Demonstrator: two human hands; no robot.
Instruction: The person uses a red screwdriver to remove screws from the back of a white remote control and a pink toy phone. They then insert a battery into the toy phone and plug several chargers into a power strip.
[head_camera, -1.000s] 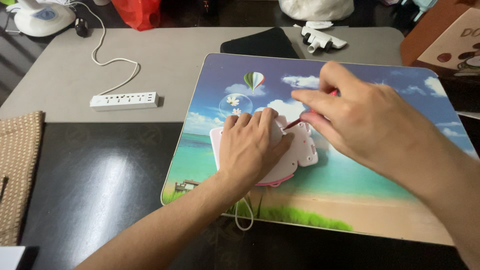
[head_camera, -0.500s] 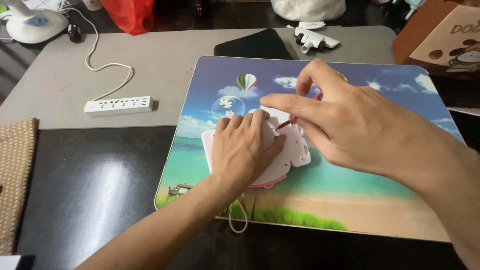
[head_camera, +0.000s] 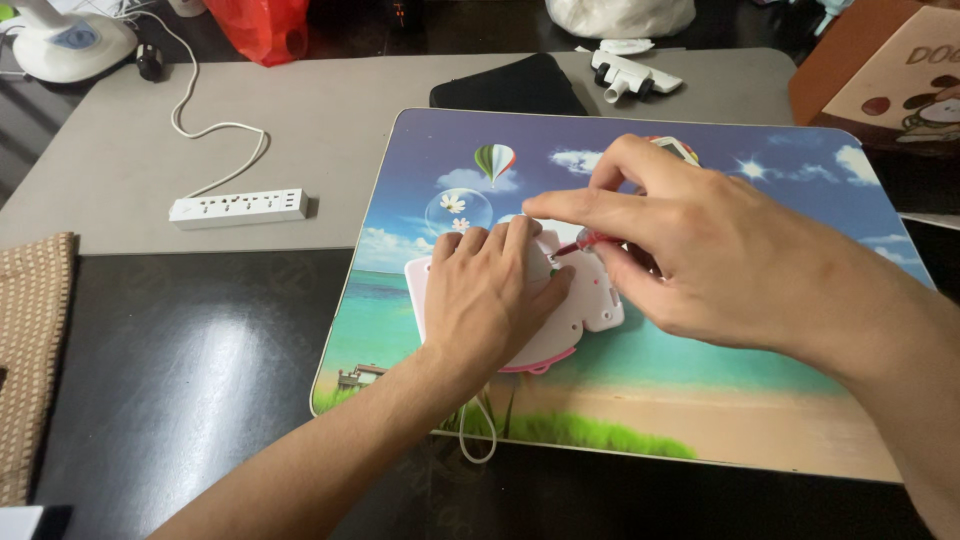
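The left hand (head_camera: 490, 295) presses flat on the white plastic casing (head_camera: 590, 300) at the beach-print mat's (head_camera: 700, 400) centre; the right hand (head_camera: 700, 250) pinches a small red-tipped screwdriver (head_camera: 580, 242) just beside it. Keep the tip upright and seated.

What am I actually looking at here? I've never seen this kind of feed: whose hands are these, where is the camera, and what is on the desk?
There is no machine: these are one person's two bare hands, filmed by a camera worn on that person's head and looking down at the desk.

The left hand lies flat on a small white plastic device with a pink edge, pressing it down. The right hand pinches a thin red-handled tool, probably a small screwdriver, with its tip on the device.

The device rests on a large mat printed with a beach and sky. A thin white cord trails from under the left wrist. Farther back, on a grey surface, are a white power strip, a black pouch and a small white part. A woven brown mat lies at the left edge.
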